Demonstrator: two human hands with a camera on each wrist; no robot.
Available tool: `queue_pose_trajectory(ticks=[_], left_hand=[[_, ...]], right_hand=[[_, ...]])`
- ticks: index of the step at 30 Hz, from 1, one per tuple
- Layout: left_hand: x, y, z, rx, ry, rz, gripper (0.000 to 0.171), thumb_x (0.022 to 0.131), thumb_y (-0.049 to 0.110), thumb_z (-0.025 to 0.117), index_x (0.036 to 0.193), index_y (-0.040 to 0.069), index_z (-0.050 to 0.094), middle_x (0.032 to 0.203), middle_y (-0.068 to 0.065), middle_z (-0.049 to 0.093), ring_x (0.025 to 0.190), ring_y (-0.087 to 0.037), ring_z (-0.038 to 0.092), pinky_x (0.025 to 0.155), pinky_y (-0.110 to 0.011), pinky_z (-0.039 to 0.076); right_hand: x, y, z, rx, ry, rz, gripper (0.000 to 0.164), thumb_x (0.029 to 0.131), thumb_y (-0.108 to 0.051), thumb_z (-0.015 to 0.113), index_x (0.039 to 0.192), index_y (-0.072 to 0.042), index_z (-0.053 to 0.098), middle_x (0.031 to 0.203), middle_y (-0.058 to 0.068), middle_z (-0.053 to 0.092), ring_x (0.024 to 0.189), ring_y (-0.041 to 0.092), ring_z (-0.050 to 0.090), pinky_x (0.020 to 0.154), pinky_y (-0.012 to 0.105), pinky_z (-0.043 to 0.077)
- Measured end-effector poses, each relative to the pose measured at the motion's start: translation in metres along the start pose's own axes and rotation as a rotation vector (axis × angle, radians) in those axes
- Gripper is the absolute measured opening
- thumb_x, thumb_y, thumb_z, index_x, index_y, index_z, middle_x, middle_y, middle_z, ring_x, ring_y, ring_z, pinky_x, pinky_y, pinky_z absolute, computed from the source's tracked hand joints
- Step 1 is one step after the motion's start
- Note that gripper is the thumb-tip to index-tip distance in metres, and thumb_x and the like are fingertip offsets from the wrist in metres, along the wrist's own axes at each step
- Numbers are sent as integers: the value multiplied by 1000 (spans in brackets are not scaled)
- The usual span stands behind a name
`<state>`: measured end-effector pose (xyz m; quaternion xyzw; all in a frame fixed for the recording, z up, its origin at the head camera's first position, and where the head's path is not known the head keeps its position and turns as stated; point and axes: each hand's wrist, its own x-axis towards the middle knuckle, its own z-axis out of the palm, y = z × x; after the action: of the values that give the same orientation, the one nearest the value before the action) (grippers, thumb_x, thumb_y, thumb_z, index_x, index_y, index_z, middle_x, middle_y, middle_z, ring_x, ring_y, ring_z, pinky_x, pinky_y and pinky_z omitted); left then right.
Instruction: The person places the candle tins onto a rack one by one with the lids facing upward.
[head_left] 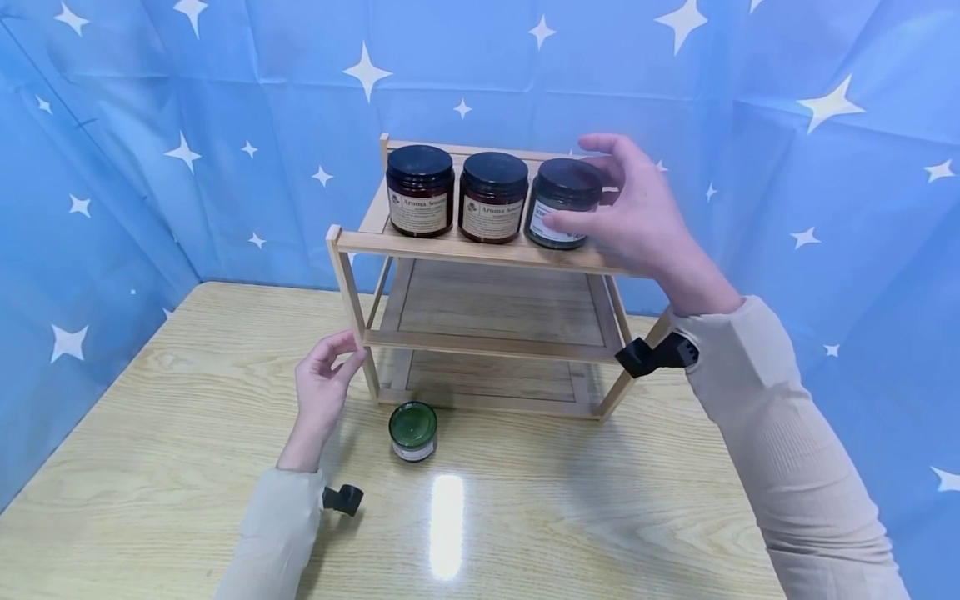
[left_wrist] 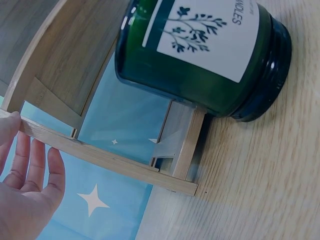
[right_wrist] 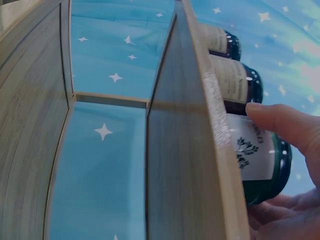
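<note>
My right hand [head_left: 637,204] holds a green candle jar [head_left: 561,218] with a black lid at the right of the row on the rack's top shelf. Its thumb lies across the white label, and the other fingers reach round behind. Left of it stand two brown candle jars [head_left: 491,208], also black-lidded, with cream labels. My left hand [head_left: 326,375] grips the front left post [left_wrist: 95,152] of the wooden rack [head_left: 487,343], thumb on one side and fingers on the other. Another green candle jar [head_left: 413,427] stands lid-down on the table before the rack, near the left hand.
The rack has two lower shelves [head_left: 502,300] beneath the top one. It stands on a light wood table [head_left: 562,500] near the back edge. A blue curtain [head_left: 285,150] with white stars hangs behind and along the sides.
</note>
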<state>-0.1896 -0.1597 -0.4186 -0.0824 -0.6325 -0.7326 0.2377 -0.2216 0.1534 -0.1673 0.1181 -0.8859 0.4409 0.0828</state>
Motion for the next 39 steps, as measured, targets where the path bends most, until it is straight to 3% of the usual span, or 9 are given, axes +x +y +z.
queue_pose_trajectory(ticks=[6, 19, 25, 31, 39], left_hand=[[0, -1, 0, 4, 5, -1, 25, 81, -19, 58, 103, -7, 62, 87, 8, 65, 88, -8, 60, 80, -21, 54], [0, -2, -1, -1, 1, 9, 27, 81, -19, 58, 101, -1, 65, 87, 8, 65, 88, -8, 60, 79, -20, 54], [0, -2, -1, -1, 1, 7, 27, 81, -19, 58, 101, -2, 65, 88, 8, 66, 88, -8, 60, 80, -20, 54], [0, -1, 0, -1, 3, 3, 27, 81, -19, 58, 102, -3, 64, 88, 7, 65, 87, -8, 60, 81, -20, 54], [0, -1, 0, 4, -3, 7, 25, 81, -18, 59, 102, -4, 64, 88, 7, 65, 88, -8, 60, 80, -21, 54]], right_hand=[[-10, 2, -1, 84, 5, 8, 93, 71, -12, 82, 145, -12, 26, 138, 12, 44, 122, 28, 48, 104, 35, 40], [-45, 10, -5, 128, 120, -83, 80, 72, -5, 80, 138, -5, 36, 135, 13, 46, 124, 21, 45, 104, 33, 40], [-67, 13, 4, 171, 152, -167, 79, 70, 4, 79, 136, -3, 37, 133, 11, 47, 123, 21, 46, 101, 30, 43], [-82, 18, 15, 216, 153, -264, 74, 68, 16, 74, 132, 3, 40, 130, 18, 48, 121, 26, 47, 99, 28, 44], [-97, 27, 33, 190, 134, -307, 74, 64, 17, 76, 129, 9, 42, 128, 15, 52, 120, 23, 49, 103, 26, 40]])
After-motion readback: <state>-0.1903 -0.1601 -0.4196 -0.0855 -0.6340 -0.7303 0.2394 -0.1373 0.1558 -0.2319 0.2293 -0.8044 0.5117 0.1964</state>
